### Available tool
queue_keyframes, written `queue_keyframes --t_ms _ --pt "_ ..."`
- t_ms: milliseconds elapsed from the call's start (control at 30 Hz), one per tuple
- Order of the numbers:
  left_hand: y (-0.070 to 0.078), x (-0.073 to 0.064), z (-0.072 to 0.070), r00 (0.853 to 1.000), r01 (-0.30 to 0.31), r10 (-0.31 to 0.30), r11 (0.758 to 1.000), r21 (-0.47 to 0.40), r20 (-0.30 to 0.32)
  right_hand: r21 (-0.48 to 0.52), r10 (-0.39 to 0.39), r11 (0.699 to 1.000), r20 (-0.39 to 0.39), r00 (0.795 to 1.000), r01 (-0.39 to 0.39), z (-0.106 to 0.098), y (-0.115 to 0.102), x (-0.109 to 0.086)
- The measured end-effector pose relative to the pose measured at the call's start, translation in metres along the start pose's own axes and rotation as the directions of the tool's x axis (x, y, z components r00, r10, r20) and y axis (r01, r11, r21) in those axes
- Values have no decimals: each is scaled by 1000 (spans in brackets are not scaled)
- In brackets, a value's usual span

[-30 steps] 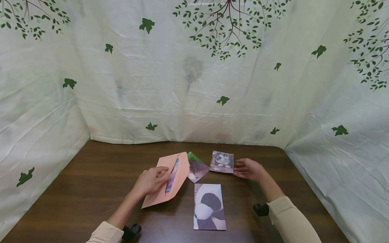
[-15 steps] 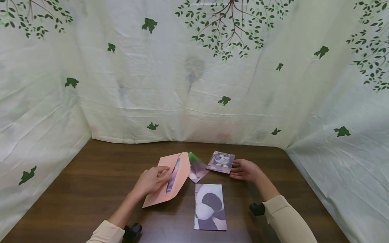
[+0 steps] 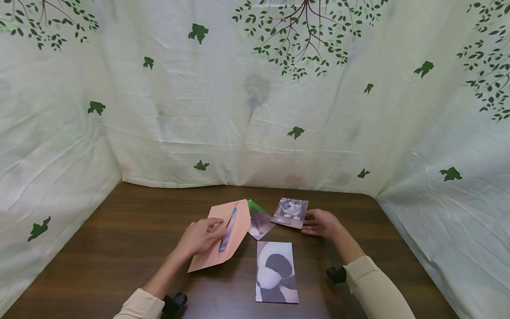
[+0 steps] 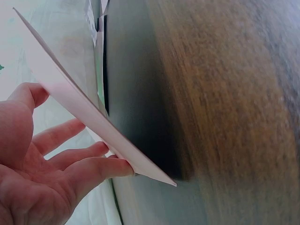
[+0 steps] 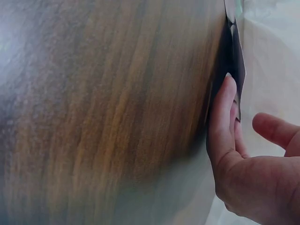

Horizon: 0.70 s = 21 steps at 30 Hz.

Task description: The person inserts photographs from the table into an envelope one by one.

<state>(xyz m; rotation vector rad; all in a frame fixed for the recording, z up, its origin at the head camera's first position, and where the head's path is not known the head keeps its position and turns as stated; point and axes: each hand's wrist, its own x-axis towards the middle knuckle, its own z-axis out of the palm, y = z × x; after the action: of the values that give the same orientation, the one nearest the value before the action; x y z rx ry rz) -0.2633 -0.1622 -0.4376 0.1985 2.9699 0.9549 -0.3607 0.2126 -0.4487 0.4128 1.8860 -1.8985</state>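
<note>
A pink paper envelope (image 3: 238,231) is tilted off the table under my left hand (image 3: 202,238), which grips it between thumb and fingers. A blue-and-purple printed card (image 3: 228,232) shows through the envelope's opening. At the back, a photo card of a cat (image 3: 290,213) lies slightly askew. My right hand (image 3: 322,223) touches its right edge with straight fingers. In the right wrist view the thumb (image 5: 274,130) stands apart from that card (image 5: 239,63), seen edge-on. A card with a green corner (image 3: 260,222) lies partly behind the envelope.
A larger photo card of a black-and-white plush-like animal (image 3: 276,272) lies at the front middle of the brown wooden table (image 3: 131,235). A white leaf-print cloth (image 3: 223,102) hangs behind and at both sides. Each wrist wears a dark camera.
My right hand has slid a little leftward, and the cat card has turned and shifted left with it. My left hand and the envelope stay in place. The view drifts slightly.
</note>
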Motion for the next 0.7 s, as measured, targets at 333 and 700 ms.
queue_keyframes --t_ms 333,700 --pt "1 1 0 1000 12 -12 1000 -8 6 12 -42 999 -45 998 43 6 1 5" --pt "0 0 -1 1000 9 -9 1000 -5 -1 20 -83 996 -107 991 86 14 2 6"
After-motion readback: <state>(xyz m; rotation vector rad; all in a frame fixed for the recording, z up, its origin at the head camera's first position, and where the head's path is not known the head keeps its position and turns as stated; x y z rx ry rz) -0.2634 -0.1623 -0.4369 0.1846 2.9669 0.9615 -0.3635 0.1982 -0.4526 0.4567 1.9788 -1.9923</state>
